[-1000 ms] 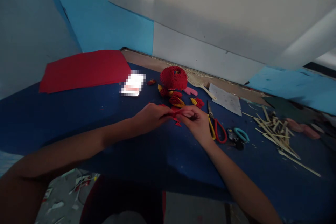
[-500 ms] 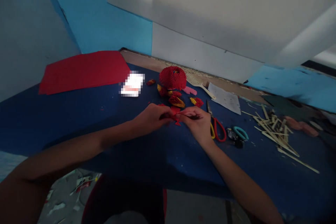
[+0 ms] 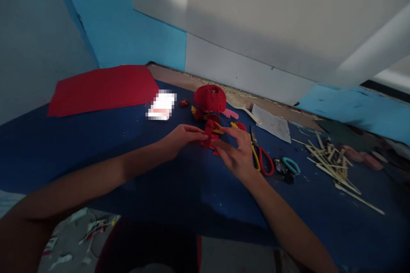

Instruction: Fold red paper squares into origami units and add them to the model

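Observation:
My left hand pinches a small red paper piece between thumb and fingers, over the middle of the blue table. Just to its right is my right hand, thumb and fingers spread apart with nothing visible between them. More small red paper bits lie under the fingertips. Directly beyond the hands sits a round red folded-paper piece with a hole in its top. Red and yellow folded-paper clusters lie in front of it, partly covered by the fingers.
Red paper sheets and a bright pixelated phone-like object lie left. To the right are scissors with red and yellow handles, a teal-handled tool, a white sheet, a cream hairbrush and thin wooden sticks.
My right hand has let go of the red paper and opened its fingers. My left hand keeps hold of the piece, which now shows as an upright strip.

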### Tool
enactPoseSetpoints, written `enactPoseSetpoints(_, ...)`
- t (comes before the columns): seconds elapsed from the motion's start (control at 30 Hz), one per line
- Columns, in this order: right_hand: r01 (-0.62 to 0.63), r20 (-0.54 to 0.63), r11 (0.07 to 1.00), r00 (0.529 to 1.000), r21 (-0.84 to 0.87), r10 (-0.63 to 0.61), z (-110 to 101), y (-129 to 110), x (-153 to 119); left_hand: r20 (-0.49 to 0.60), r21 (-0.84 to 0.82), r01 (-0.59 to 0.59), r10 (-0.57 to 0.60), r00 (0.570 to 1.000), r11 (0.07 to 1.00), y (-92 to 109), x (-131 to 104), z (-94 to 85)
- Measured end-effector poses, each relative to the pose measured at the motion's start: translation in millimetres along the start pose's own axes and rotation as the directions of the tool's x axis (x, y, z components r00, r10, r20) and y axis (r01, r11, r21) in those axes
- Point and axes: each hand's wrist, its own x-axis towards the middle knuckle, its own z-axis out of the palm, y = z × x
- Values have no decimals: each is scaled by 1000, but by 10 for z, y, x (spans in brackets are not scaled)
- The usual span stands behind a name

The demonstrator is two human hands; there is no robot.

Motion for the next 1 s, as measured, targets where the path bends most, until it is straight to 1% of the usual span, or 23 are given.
enactPoseSetpoints(0.1,46,3,999,999,11,-46,-19,-27,20,91,-81,63,-55,994,995,-7,-25,24)
enactPoseSetpoints(0.17,53,17,998,998,30,-54,-37,-45,36,155,-135,73,-51,987,988,-8,-34,43)
enactPoseSetpoints(0.23,56,53,998,997,42,-58,-54,-49,48,194,-145,69,-40,980,987,0,-40,54)
enactPoseSetpoints(0.3,47,110,998,993,53,-52,-60,-38,55,203,-65,27,-13,979,998,17,-49,55)
enactPoseSetpoints(0.33,36,146,997,988,61,-44,-58,-29,57,195,15,-23,20,981,1000,26,-57,51)
enactPoseSetpoints(0.37,22,177,997,984,72,-34,-52,-20,59,178,122,-102,80,981,987,36,-68,46)
enactPoseSetpoints(0.4,2,205,996,978,85,-19,-43,-12,61,165,255,-206,167,972,945,44,-82,39)
enactPoseSetpoints(0.43,-22,233,995,972,100,-2,-34,-7,64,170,402,-321,274,946,857,50,-99,33)
enactPoseSetpoints(0.47,-45,260,992,965,116,14,-25,-6,69,202,543,-426,380,903,724,52,-117,25)
enactPoseSetpoints(0.5,-70,287,989,958,129,30,-18,-10,75,259,654,-505,461,849,563,50,-135,18)
enactPoseSetpoints(0.53,-91,311,986,949,138,44,-15,-18,81,323,728,-554,510,798,405,43,-150,10)
enactPoseSetpoints(0.57,-109,335,984,941,141,56,-14,-28,87,382,766,-580,530,757,276,32,-161,2)
enactPoseSetpoints(0.6,-122,357,983,932,138,66,-16,-40,91,428,782,-595,532,731,188,19,-166,-7)
enactPoseSetpoints(0.63,-128,373,983,925,128,72,-18,-50,93,457,786,-603,530,714,135,4,-165,-16)
enactPoseSetpoints(0.7,-135,384,985,920,108,84,-19,-63,88,482,788,-611,535,694,83,-22,-146,-34)
enactPoseSetpoints(0.73,-148,365,983,926,111,98,-15,-65,81,487,783,-618,550,679,70,-30,-132,-41)
enactPoseSetpoints(0.8,-234,279,957,943,169,182,0,-66,62,472,765,-640,609,637,76,-34,-104,-48)
enactPoseSetpoints(0.83,-302,239,926,939,227,247,9,-68,53,454,751,-655,650,609,89,-30,-93,-48)
enactPoseSetpoints(0.87,-372,220,880,923,295,316,18,-74,47,433,734,-671,692,578,102,-25,-86,-46)
enactPoseSetpoints(0.93,-480,232,772,877,417,420,27,-99,45,401,702,-704,757,515,108,-16,-84,-36)
enactPoseSetpoints(1.0,-522,245,693,851,497,465,28,-139,55,409,671,-737,790,458,80,-15,-94,-27)
